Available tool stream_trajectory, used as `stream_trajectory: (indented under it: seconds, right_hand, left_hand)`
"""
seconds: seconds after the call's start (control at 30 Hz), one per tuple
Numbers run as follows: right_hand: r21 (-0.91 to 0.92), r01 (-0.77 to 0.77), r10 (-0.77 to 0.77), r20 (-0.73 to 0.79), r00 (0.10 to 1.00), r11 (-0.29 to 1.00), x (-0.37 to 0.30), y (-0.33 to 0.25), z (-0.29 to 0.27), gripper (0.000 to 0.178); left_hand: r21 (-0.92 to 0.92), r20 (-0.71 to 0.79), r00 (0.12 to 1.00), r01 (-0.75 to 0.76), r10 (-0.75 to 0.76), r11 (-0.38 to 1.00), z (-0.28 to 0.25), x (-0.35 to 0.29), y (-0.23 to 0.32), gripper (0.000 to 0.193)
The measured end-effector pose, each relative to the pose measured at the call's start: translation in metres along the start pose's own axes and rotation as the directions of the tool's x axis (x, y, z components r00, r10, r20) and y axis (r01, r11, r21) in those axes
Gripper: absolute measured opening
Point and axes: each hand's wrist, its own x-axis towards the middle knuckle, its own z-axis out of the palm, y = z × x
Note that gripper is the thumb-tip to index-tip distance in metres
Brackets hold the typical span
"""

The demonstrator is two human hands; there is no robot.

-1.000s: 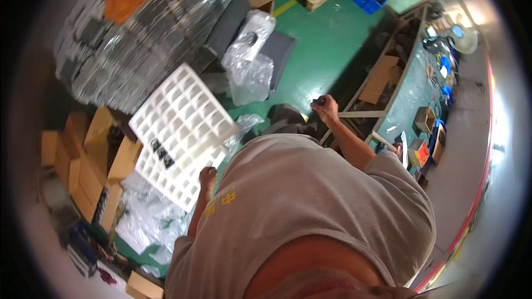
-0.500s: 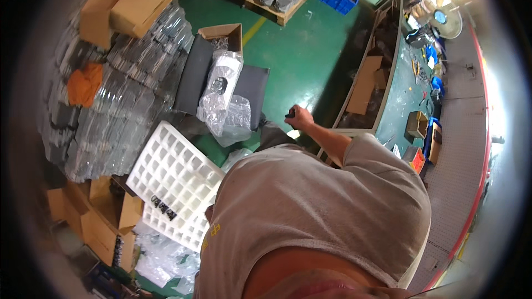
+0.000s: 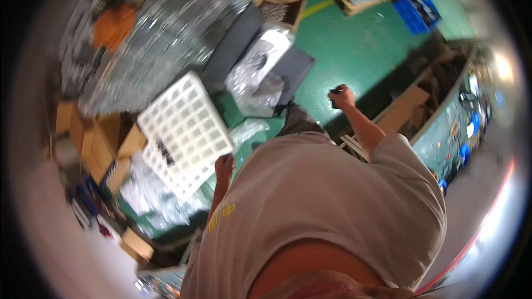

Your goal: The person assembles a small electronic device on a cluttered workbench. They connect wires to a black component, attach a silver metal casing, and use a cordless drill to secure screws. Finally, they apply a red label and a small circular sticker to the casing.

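My right hand (image 3: 342,98) is out in front over the green floor, its fingers closed around a small black part (image 3: 334,99) whose exact kind is too small to tell. Lower down and to the left, my left hand (image 3: 224,166) hangs at the right edge of a white tray (image 3: 188,113) with rows of square pockets; blur hides its fingers and whether they touch the tray. Another white pocketed tray (image 3: 185,185) shows partly beneath the first. A short row of black parts (image 3: 165,152) lies at the trays' left side.
Ahead stands a grey chair (image 3: 299,72) bearing a plastic-wrapped white piece (image 3: 269,55), beside an open carton (image 3: 293,11). Wrapped grey stacks (image 3: 160,50) fill the left, with cartons (image 3: 97,149) below. A workbench (image 3: 438,141) runs along the right; a blue crate (image 3: 415,14) sits farther off.
The view has swung, so the scene sits differently in the picture. My left hand has come into sight beside the white tray. My right hand still holds the small black part.
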Motion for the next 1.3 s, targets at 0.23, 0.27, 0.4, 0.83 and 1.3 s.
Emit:
stream_trajectory:
  seconds: [0.23, 0.27, 0.4, 0.83, 1.3]
  right_hand:
    - [-0.178, 0.2, -0.206, -0.019, 0.978, 0.964, -0.072, -0.016, 0.02, 0.057]
    - [-0.185, 0.245, -0.251, -0.011, 0.968, 0.952, -0.088, -0.015, 0.026, 0.056]
    - [-0.231, 0.325, -0.319, 0.065, 0.946, 0.917, -0.139, -0.02, 0.056, 0.054]
    - [-0.099, 0.584, -0.564, 0.174, 0.807, 0.806, -0.217, -0.117, 0.142, 0.055]
    - [-0.126, 0.515, -0.494, 0.164, 0.854, 0.848, -0.22, -0.091, 0.156, 0.058]
  left_hand:
    - [-0.303, -0.079, 0.996, 0.018, -0.044, 0.953, 0.008, -0.039, -0.107, 0.026]
    - [-0.289, -0.086, 0.995, 0.022, -0.049, 0.957, 0.004, -0.047, -0.126, 0.025]
    - [-0.424, -0.131, 0.976, 0.105, -0.176, 0.9, -0.014, -0.094, -0.211, 0.023]
    - [-0.519, -0.281, 0.909, 0.126, -0.308, 0.846, -0.047, -0.203, -0.318, 0.018]
    - [-0.44, -0.306, 0.922, 0.084, -0.237, 0.894, -0.052, -0.188, -0.291, 0.023]
